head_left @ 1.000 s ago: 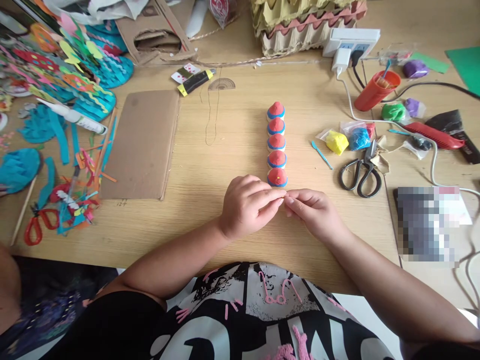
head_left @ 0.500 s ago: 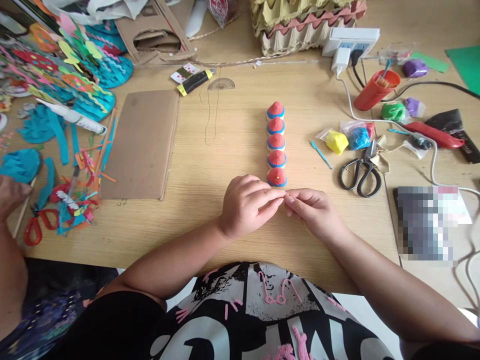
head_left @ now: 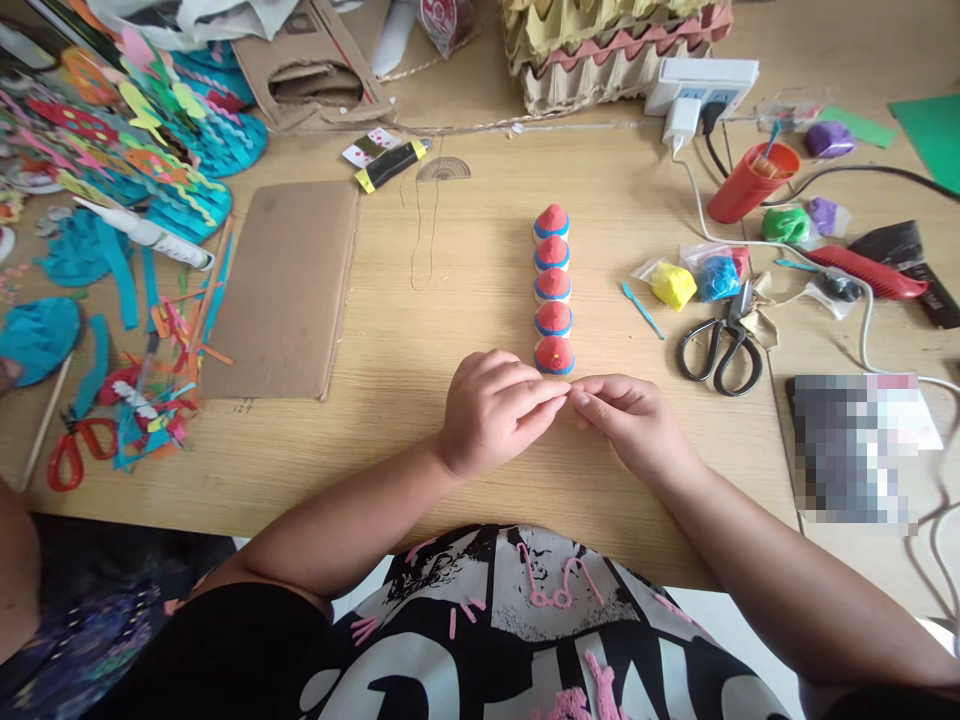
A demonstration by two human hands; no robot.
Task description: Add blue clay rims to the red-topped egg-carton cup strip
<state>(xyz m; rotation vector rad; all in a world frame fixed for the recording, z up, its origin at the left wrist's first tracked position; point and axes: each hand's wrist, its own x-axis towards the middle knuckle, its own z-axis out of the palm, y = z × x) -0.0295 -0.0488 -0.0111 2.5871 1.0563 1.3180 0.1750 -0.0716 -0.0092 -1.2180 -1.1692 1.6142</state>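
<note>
My left hand [head_left: 499,412] and my right hand [head_left: 624,420] meet fingertip to fingertip over the table, both closed in a pinch. Whatever lies between the fingertips is too small to name. Just beyond them, a row of several red clay domes with blue rims on pale bases runs away from me. The nearest dome [head_left: 555,354] carries a tiny yellow dot on its top and sits close to my left fingers. To the right lie a blue modelling tool [head_left: 643,310], a bag of yellow clay [head_left: 673,285] and a bag of blue clay [head_left: 718,278].
Black-handled scissors [head_left: 721,345] lie right of my hands, near a red cup [head_left: 754,182] and a power strip [head_left: 702,84] with cables. On the left are a cardboard sheet [head_left: 277,290], red-handled scissors [head_left: 81,452] and paper scraps. Egg trays [head_left: 615,60] stand at the back.
My hands stay almost in place, fingertips still together. At the left edge, another person's hand and arm have shifted, leaving more of the blue paper piece and stick visible.
</note>
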